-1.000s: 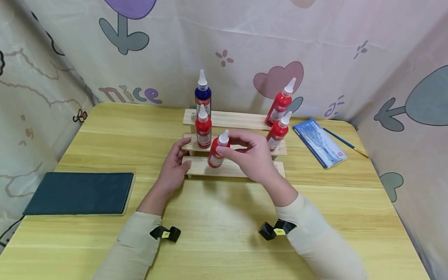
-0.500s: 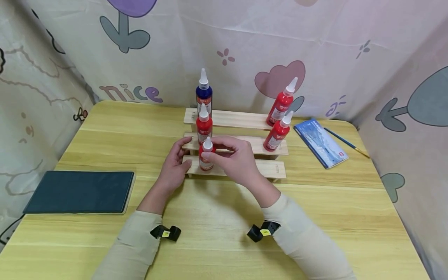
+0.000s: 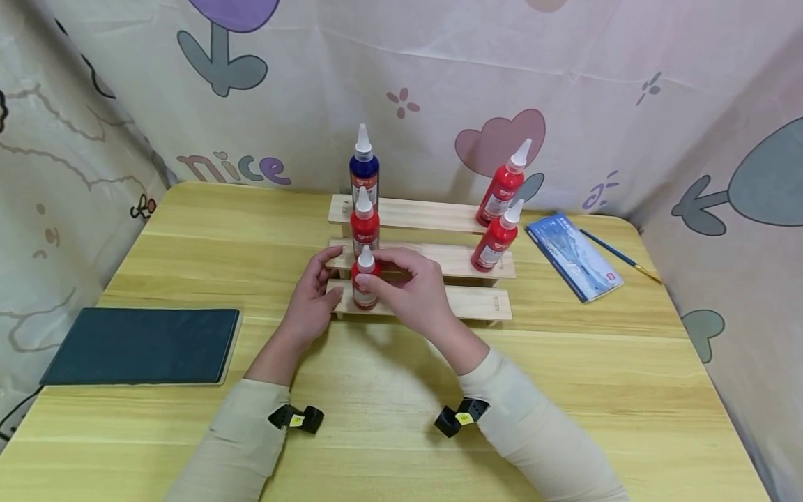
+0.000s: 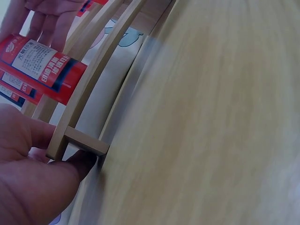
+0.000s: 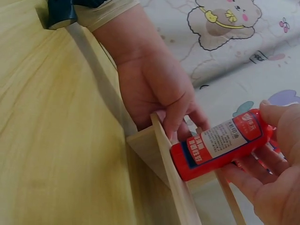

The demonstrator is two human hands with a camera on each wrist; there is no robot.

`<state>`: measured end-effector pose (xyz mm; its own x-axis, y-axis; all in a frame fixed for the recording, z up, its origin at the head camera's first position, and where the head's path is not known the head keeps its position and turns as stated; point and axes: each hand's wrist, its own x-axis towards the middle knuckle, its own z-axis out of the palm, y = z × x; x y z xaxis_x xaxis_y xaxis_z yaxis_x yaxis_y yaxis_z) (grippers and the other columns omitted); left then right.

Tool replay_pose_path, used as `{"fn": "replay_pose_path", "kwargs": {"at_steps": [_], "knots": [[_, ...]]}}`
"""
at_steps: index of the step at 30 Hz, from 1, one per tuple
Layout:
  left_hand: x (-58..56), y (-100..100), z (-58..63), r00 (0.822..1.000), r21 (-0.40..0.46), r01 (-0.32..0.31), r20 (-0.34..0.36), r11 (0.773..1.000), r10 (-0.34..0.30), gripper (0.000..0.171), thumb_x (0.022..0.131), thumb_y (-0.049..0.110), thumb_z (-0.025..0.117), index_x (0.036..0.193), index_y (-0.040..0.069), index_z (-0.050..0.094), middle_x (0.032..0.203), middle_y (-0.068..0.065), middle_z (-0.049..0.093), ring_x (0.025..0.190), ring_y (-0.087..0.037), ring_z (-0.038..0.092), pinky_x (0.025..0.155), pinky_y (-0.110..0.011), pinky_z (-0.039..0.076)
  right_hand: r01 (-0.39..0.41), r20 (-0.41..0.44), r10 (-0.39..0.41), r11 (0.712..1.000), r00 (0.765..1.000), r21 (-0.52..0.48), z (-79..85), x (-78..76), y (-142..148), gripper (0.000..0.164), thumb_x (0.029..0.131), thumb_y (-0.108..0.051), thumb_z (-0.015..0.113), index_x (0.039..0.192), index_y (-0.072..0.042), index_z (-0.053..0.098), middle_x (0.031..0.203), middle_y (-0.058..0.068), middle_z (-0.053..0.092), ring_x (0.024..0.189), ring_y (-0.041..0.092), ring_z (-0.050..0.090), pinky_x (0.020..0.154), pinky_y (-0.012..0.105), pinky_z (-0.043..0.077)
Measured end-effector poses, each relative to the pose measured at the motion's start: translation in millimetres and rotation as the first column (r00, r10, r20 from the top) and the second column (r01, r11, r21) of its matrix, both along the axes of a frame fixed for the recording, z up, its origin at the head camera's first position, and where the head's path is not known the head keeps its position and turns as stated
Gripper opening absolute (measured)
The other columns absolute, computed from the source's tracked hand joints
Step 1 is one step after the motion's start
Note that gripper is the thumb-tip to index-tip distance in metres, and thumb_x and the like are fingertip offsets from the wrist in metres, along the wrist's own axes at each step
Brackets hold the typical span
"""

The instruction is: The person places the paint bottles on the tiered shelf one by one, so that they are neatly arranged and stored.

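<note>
A red squeeze bottle with a white pointed cap (image 3: 364,294) stands upright at the left end of the front step of a three-step wooden rack (image 3: 464,301). My right hand (image 3: 419,293) pinches it near the top, thumb in front. In the right wrist view the base of the red bottle (image 5: 220,143) meets the step's board. My left hand (image 3: 309,301) grips the rack's left end, thumb at the front step and fingers at the middle one. Directly behind stand another red bottle (image 3: 364,229) on the middle step and a dark blue bottle (image 3: 364,169) on the top one.
At the rack's right end are two more red bottles, one on the middle step (image 3: 493,245) and one on the top step (image 3: 502,192). A blue booklet (image 3: 574,258) and a paintbrush (image 3: 617,254) lie to the right. A dark flat rectangular slab (image 3: 141,346) lies left.
My right hand has carried the red bottle leftward along the front step to its left end, where it now stands straighter. My left hand has stayed on the rack.
</note>
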<state>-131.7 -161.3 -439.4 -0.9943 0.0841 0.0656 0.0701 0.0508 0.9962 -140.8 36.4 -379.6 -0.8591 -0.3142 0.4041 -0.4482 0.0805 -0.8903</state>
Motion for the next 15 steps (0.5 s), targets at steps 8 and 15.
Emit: {"fn": "replay_pose_path", "kwargs": {"at_steps": [8,15], "knots": [[0.9,-0.5,1.4,1.000,-0.012,-0.003,-0.004,1.000,0.003,0.066,0.094,-0.018,0.043,0.150,0.016,0.039,0.129,-0.016,0.056,0.120,-0.025,0.047,0.095,-0.037,0.036,0.014,-0.024,-0.014,1.000,1.000,0.009,-2.3,2.1,-3.2,0.029,0.085,-0.009,0.080,0.112,-0.003,0.073,0.106,0.006,0.069,0.094,0.016,0.067,0.077,0.036,0.057],[0.2,0.5,0.4,1.000,-0.007,-0.007,-0.001,1.000,0.007,0.066,0.094,-0.019,0.043,0.150,0.015,0.039,0.130,-0.016,0.056,0.121,-0.026,0.047,0.095,-0.036,0.037,0.046,-0.034,-0.045,0.999,0.998,0.011,-2.9,4.3,-5.0,0.029,0.084,-0.007,0.081,0.111,-0.002,0.073,0.106,0.007,0.069,0.093,0.018,0.067,0.076,0.035,0.057]]}}
